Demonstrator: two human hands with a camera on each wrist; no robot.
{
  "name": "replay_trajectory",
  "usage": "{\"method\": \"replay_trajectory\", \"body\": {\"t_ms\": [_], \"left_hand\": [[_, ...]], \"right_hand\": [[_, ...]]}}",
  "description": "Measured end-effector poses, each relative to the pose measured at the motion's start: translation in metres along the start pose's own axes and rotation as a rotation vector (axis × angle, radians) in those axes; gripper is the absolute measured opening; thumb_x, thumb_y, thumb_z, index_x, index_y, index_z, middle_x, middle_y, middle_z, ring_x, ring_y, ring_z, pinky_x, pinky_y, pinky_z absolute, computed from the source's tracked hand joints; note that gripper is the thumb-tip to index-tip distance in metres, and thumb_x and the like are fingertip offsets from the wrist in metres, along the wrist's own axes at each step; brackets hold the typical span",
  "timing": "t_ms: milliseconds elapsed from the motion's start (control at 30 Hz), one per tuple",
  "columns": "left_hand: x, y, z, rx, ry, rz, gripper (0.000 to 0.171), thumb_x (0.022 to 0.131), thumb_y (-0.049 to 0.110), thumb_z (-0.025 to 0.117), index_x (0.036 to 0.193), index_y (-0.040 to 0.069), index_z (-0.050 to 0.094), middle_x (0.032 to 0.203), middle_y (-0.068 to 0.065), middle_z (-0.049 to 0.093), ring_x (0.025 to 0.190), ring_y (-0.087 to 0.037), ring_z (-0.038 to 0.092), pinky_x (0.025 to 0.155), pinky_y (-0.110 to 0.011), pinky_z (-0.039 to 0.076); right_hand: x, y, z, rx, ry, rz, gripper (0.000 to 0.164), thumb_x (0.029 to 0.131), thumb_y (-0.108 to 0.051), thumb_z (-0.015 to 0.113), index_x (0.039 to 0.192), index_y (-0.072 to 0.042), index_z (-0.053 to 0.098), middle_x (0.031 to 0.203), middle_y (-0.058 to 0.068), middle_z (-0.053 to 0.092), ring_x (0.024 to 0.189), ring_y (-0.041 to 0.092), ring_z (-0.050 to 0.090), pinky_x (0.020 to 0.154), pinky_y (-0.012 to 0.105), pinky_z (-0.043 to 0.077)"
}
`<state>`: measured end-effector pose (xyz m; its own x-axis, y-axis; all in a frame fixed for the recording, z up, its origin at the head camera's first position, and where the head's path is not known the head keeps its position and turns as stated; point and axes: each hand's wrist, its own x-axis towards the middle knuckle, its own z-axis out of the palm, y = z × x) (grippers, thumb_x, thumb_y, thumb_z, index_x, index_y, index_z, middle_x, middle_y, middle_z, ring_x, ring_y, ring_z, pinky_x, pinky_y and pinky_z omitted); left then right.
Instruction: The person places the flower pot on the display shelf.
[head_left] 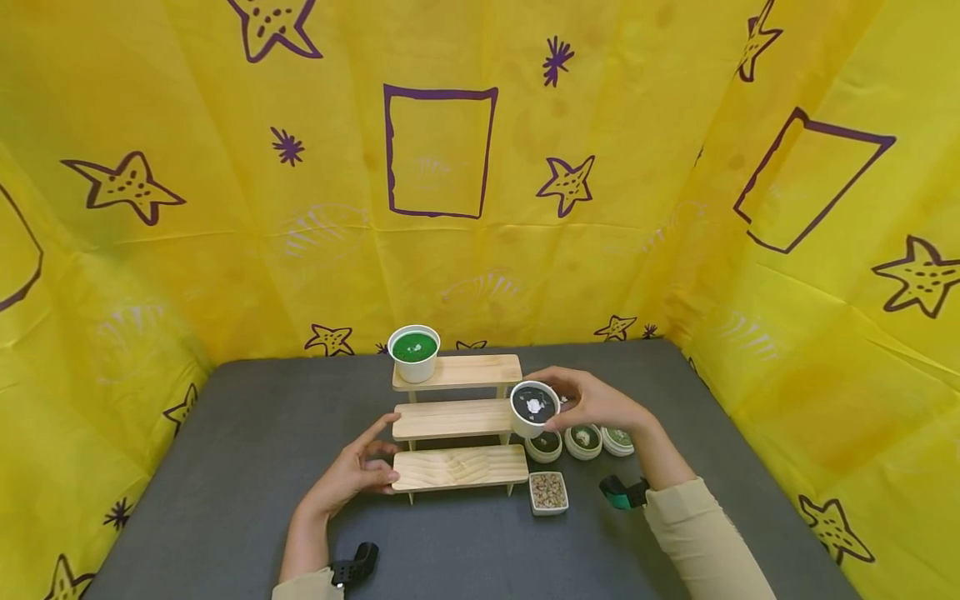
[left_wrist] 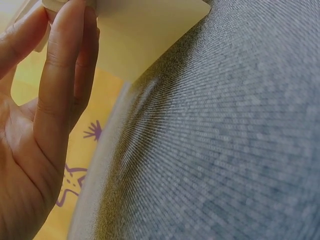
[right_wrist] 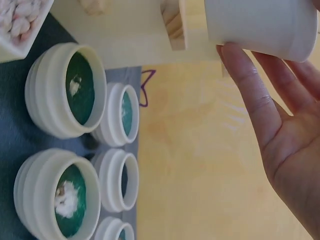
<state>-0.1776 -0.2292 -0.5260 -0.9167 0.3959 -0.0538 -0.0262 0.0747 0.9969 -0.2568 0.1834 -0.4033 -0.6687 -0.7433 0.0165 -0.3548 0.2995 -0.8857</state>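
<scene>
A three-step wooden stand (head_left: 457, 468) stands mid-table in the head view. At its left end my left hand (head_left: 348, 475) grips the lowest shelf, the index fingertip up at the middle shelf's edge. My right hand (head_left: 596, 402) holds a white cup (head_left: 527, 427) with dark contents and a white topping at the right end of the middle shelf. In the right wrist view, fingers (right_wrist: 250, 85) lie along the underside of this cup (right_wrist: 260, 25). A white cup with green contents (head_left: 415, 367) sits on the top shelf's left end.
Several small round bowls with green or dark contents, including a near bowl (right_wrist: 35, 95), cluster right of the stand. In front of them is a square white dish (head_left: 548, 493) of small pale pieces. Yellow patterned cloth (head_left: 450, 275) walls the grey table (head_left: 247, 467).
</scene>
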Motion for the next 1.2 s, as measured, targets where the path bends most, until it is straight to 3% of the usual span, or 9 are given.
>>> {"method": "replay_trajectory", "body": {"t_ms": [300,900,1200], "left_hand": [[-0.001,0.002,0.001,-0.001,-0.001,0.004,0.094,0.086,0.006,0.074,0.159,0.024,0.017,0.118,-0.020,0.045,0.075,-0.005,0.065,0.067,-0.031,0.062],[0.000,0.002,0.001,0.006,0.004,0.004,0.094,0.086,0.008,0.075,0.159,0.022,0.017,0.122,-0.027,0.045,0.076,-0.006,0.066,0.068,-0.032,0.062],[0.000,0.001,0.001,0.006,0.008,-0.009,0.094,0.086,0.008,0.074,0.159,0.023,0.017,0.124,-0.029,0.044,0.076,-0.006,0.066,0.068,-0.032,0.062]], "right_hand": [[0.017,-0.013,0.003,0.012,0.014,-0.032,0.065,0.081,-0.012,0.080,0.140,-0.015,0.052,0.134,0.013,0.060,0.113,0.017,0.062,0.089,0.043,0.058],[0.047,-0.032,0.006,0.002,0.053,-0.038,0.064,0.082,-0.013,0.079,0.140,-0.014,0.053,0.136,0.012,0.061,0.120,0.025,0.060,0.096,0.033,0.056],[0.063,-0.038,0.010,0.004,0.090,-0.015,0.067,0.081,-0.015,0.081,0.141,-0.015,0.052,0.132,0.011,0.062,0.116,0.023,0.062,0.091,0.032,0.057]]}}
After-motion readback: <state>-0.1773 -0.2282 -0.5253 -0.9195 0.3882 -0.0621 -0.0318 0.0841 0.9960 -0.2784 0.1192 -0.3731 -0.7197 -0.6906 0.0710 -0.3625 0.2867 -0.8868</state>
